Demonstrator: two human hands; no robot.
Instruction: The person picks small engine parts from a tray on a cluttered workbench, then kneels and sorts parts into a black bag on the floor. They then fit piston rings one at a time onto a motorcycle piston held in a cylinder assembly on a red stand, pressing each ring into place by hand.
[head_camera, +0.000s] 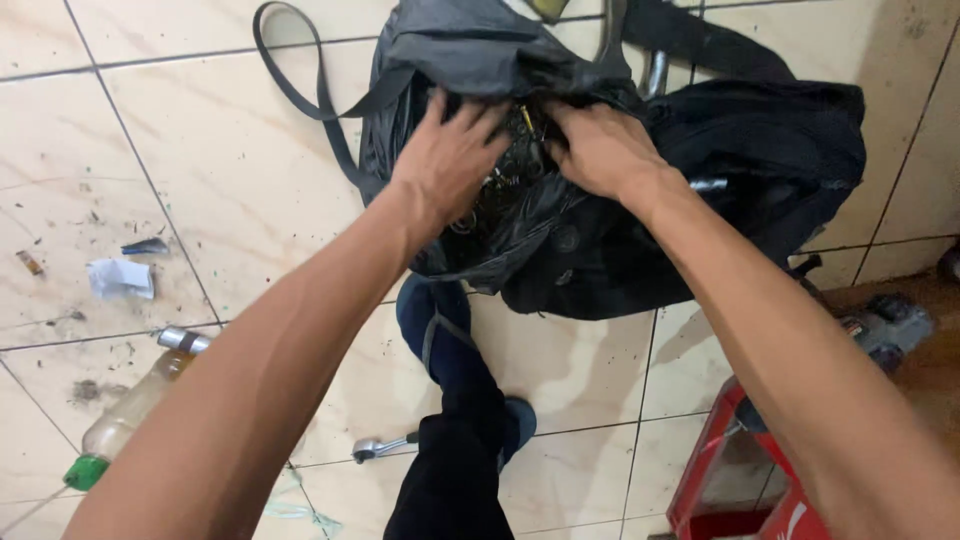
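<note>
head: both hands (450, 160) (600, 150) parting black bag's (760, 170) mouth

1 clear plastic bottle (128, 412) with a green cap lies lower left.

Crumpled black bag (600, 260), open, on tiled floor (230, 150)

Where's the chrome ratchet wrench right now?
In the head view, the chrome ratchet wrench lies on the tiled floor at lower centre, beside the dark trouser leg, under the left forearm.
</note>
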